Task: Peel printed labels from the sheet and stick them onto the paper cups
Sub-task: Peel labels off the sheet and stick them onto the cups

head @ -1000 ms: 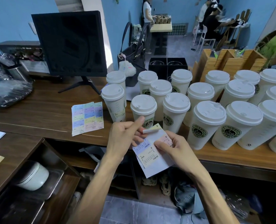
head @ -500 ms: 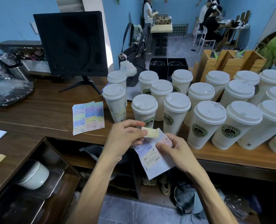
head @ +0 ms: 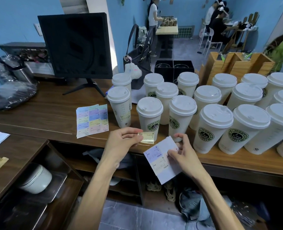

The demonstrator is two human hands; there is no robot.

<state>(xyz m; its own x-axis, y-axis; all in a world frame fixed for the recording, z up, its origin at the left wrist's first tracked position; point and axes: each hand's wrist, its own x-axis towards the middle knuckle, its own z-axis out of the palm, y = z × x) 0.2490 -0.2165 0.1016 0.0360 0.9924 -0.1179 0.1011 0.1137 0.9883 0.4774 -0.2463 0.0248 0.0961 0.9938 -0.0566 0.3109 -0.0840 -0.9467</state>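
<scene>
Just in front of the nearest cup (head: 150, 119), the left hand (head: 122, 142) pinches a peeled yellow label (head: 147, 140), long side level and almost touching that cup, while the right hand (head: 185, 156) farther back pinches the sheet (head: 162, 161) below the surface (head: 38, 117) edge.
</scene>
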